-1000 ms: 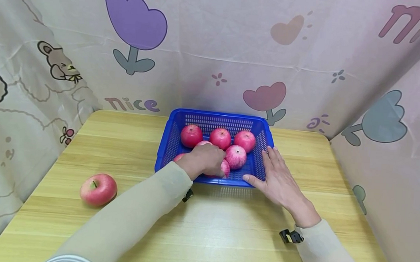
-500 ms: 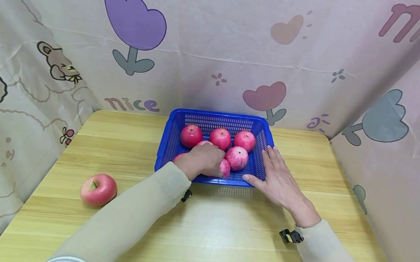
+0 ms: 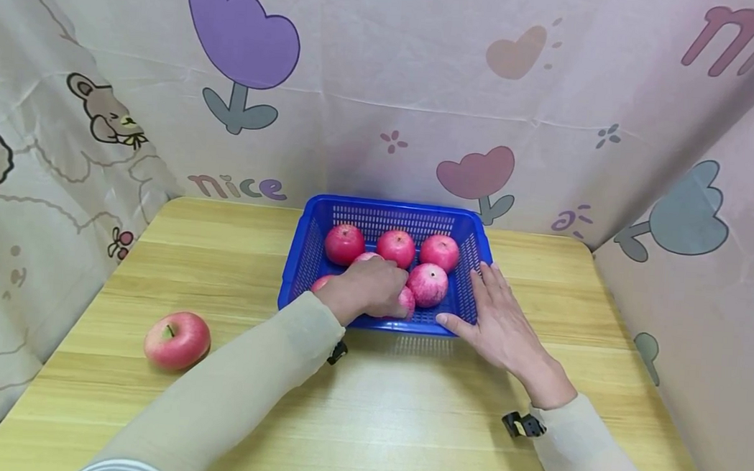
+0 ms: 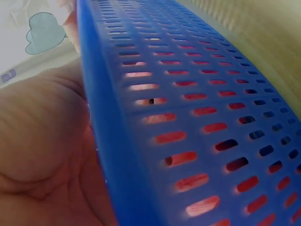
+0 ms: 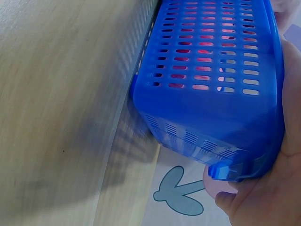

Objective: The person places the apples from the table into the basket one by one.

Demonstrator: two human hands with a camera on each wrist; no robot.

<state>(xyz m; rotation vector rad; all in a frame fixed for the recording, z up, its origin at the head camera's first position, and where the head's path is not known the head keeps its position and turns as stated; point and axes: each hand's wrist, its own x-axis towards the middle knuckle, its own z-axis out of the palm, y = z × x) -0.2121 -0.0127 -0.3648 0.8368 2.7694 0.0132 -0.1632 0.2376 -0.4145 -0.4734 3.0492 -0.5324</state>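
Observation:
In the head view, a blue plastic basket [image 3: 291, 259] holds several red apples. My left hand [image 3: 374, 286] reaches over its front rim and grips a pinkish apple [image 3: 407, 302] near the front, partly covered by the fingers. Just right of that hand lies a pale striped apple [image 3: 429, 285]. Three apples, among them a middle one [image 3: 396, 248], sit along the back. My right hand [image 3: 504, 326] rests on the basket's right rim, fingers fairly straight and thumb at the front right corner. In the left wrist view, the slotted wall [image 4: 183, 108] hides the left fingertips.
One larger apple [image 3: 177, 341] stands on the wooden table [image 3: 392, 416], left of the left forearm. Behind the basket hangs a printed cloth [image 3: 374, 62], and more cloth closes off both sides.
The striped apple has shifted slightly to the right and towards me. My left hand and the apple under it have edged right, while the right hand and basket stay put.

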